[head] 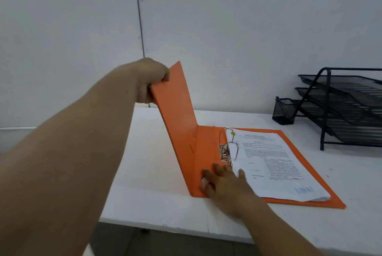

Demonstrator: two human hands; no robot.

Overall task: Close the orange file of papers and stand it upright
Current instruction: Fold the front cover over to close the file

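Lying open on the white table [157,200]: one orange file [203,152], lever-arch type, at the centre of the view.

- Back cover: flat on the tabletop, running toward 4 o'clock.
- Front cover [175,111]: one, raised and leaning toward 11 o'clock from the spine.
- Ring mechanism [227,148]: one metal lever clip with two arches, both closed over the sheets.
- Papers [275,167]: one stack of white printed sheets threaded on the rings, resting on the back cover. Body text too small to read; a pale blue mark at the lower corner appears to read "UNAS", uncertain. A small round emblem sits at the top of the first sheet, detail unclear.

Hands: two, bare, well apart.
- Left hand [154,80]: at 10 o'clock, fingers clamped on the top edge of the raised front cover.
- Right hand [223,181]: at 5 o'clock of the spine, fingers spread flat, pressing on the inner spine and the near corner of the sheets; it grips nothing.

Other items, at 3 o'clock along the wall:
- One black mesh letter tray rack [341,109], three tiers counted, partly cut off by the frame edge.
- One black mesh pen cup [284,111], just beside the rack, tilted.

Backdrop: one plain white wall [248,28] with one vertical seam.
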